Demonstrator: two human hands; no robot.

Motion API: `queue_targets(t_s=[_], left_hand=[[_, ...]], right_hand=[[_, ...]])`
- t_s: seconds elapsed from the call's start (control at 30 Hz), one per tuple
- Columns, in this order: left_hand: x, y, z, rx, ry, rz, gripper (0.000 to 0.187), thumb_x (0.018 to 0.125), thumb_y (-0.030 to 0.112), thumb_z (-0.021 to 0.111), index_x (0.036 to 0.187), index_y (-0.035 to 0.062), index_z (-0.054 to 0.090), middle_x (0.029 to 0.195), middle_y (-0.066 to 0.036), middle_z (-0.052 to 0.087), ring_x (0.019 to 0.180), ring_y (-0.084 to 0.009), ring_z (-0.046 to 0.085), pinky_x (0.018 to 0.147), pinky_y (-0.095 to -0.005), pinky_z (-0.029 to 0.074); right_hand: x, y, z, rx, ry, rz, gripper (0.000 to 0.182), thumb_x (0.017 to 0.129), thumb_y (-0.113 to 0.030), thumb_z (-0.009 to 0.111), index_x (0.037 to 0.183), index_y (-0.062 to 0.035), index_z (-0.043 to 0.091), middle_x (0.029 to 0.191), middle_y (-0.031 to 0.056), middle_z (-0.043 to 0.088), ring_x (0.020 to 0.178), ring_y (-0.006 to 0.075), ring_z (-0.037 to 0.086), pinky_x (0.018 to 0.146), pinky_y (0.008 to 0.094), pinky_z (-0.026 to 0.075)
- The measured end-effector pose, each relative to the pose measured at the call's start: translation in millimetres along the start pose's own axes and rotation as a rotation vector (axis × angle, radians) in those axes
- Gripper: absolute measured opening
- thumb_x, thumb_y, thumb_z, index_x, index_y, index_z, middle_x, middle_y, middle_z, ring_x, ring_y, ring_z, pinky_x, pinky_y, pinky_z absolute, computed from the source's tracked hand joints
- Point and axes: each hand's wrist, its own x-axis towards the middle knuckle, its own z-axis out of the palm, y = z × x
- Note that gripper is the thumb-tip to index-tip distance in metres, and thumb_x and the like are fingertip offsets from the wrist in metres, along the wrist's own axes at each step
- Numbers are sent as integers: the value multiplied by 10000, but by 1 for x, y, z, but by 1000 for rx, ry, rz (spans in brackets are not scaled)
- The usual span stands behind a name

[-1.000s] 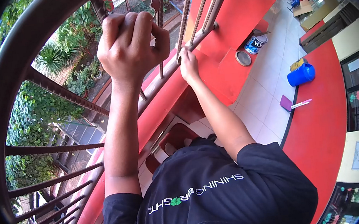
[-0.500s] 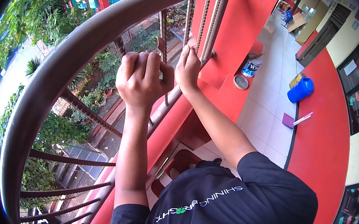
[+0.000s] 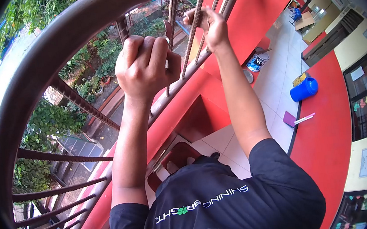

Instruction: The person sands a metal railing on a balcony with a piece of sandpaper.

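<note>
My left hand is closed in a fist in front of a ribbed upright bar of the curved railing. From the thumb side of the fist rises a thin reddish-brown handle, with a pale bit showing at the thumb; its lower part is hidden in the fingers. My right hand is raised at another ribbed bar, its fingers apart and reaching past the bar, the thumb separate. The thick brown handrail curves above both hands.
Below the bars runs a red ledge. A blue-and-white can stands beside a round lid. On the right, a red bench top carries a blue container and pens. Plants grow beyond the railing.
My right hand has moved right and up, away from my left hand, and its fingers have spread. My left fist stays closed near its bar. The view has shifted slightly.
</note>
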Motion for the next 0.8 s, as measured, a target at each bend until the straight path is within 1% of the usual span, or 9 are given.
queue_targets(t_s=[0.1,0.17,0.23,0.3,0.33,0.43,0.5,0.6,0.8], left_hand=[[-2,-2,2,-15,27,-4,106,623,78,627,696,110,558,681,-17,583,720,-183,574,562,-297,524],[-3,-3,2,-22,29,-7,122,608,92,641,697,117,562,679,-11,571,715,-177,571,561,-297,532],[-3,-4,4,-52,70,2,135,600,106,655,704,118,570,676,-7,563,704,-172,560,559,-293,529],[-3,-7,5,-37,60,-2,137,601,111,660,707,119,573,676,-5,562,698,-170,557,561,-289,528],[-5,-5,4,-34,53,6,140,601,116,664,710,121,577,675,-2,561,693,-168,553,562,-286,528],[-4,-5,5,-27,59,2,135,605,117,662,714,125,583,674,3,562,695,-165,556,561,-282,524],[-4,-2,3,-16,52,-11,131,613,120,663,719,129,588,682,3,566,708,-163,563,565,-283,526],[-3,-3,3,-21,48,-10,133,624,127,673,723,128,584,697,-1,565,719,-164,572,567,-284,525],[-2,0,3,20,33,-27,127,625,104,645,716,127,559,698,-1,565,720,-166,561,558,-294,521]], right_hand=[[4,5,-11,293,-177,96,613,1090,-342,215,993,54,672,906,195,708,872,291,687,897,432,520],[-22,75,-30,125,-332,158,567,1089,-359,237,908,8,630,823,165,663,806,274,651,851,414,517],[-51,96,-16,267,-5,243,551,1081,-375,257,868,-7,608,796,153,646,780,265,643,817,394,516],[-25,88,-35,59,-343,125,559,1083,-400,277,900,-2,625,794,150,649,776,260,641,777,392,511],[-12,58,-27,273,-403,96,539,1078,-386,292,939,6,635,809,147,656,799,262,649,813,391,505],[14,3,-17,66,-334,-14,588,1108,-421,273,1104,24,656,946,149,697,905,270,670,944,399,486],[-9,16,-9,386,-170,104,503,1101,-354,333,1182,43,630,1052,145,691,1001,243,659,980,386,492],[-53,81,-10,233,-62,207,504,1098,-335,327,1213,37,647,1068,184,727,1009,281,693,978,408,514],[33,-52,-5,7,-201,-195,499,1093,-297,312,1252,85,591,1156,219,700,1109,308,667,1070,453,475]])
